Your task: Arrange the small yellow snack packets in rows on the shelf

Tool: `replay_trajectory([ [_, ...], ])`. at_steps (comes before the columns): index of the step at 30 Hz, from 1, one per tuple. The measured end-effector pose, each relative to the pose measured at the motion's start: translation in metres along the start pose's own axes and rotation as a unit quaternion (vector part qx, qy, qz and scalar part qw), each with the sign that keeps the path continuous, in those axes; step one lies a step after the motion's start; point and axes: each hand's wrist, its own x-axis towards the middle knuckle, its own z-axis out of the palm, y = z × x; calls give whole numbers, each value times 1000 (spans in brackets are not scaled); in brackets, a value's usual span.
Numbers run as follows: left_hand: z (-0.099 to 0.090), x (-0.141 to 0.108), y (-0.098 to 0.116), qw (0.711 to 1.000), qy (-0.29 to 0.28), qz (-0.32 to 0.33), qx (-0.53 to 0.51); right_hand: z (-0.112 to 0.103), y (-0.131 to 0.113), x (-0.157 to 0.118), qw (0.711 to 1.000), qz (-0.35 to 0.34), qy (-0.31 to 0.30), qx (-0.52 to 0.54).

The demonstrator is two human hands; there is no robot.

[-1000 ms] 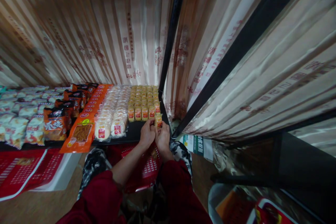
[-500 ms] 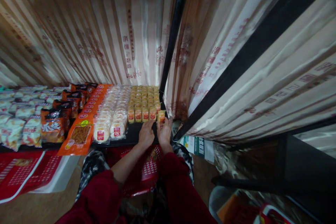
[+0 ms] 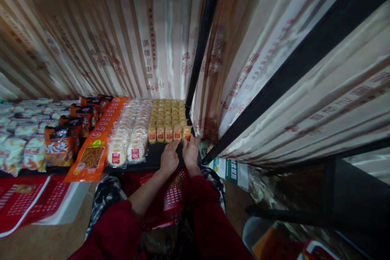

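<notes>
On the black shelf [image 3: 152, 156], small yellow wrapped snack packs [image 3: 168, 120] with red labels stand in tight rows. My right hand [image 3: 191, 154] has its fingers at the lower front of the rightmost front pack [image 3: 186, 132], which stands level with its neighbours. My left hand [image 3: 170, 158] is just beside it, fingers stretched toward the foot of the front row and holding nothing that I can see. To the left lie two rows of round white wrapped cakes [image 3: 136, 150]. Beyond them is a row of long orange snack packets [image 3: 89, 156].
Orange-and-black bags [image 3: 59, 146] and white bags [image 3: 12, 152] fill the shelf's left. A black post [image 3: 202, 44] rises at its right corner before pleated curtains [image 3: 118, 28]. Red baskets [image 3: 33, 205] [image 3: 173, 197] sit below, and a green-white carton [image 3: 230, 170] at right.
The rightmost yellow snack pack has shifted slightly left and settled into line with the front row. My right hand stays at it; my left hand has hardly moved.
</notes>
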Motion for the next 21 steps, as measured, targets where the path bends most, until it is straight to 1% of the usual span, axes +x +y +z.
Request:
replay_trajectory([
  [6,2,-1,-3,1000,1,4,-8,0,1,5,1000,2,-10,-7],
  [10,3,-1,-6,1000,1,11,-7,3,2,7,1000,9,-5,7],
  [21,8,-1,-12,1000,8,19,2,4,4,11,1000,-1,3,21],
])
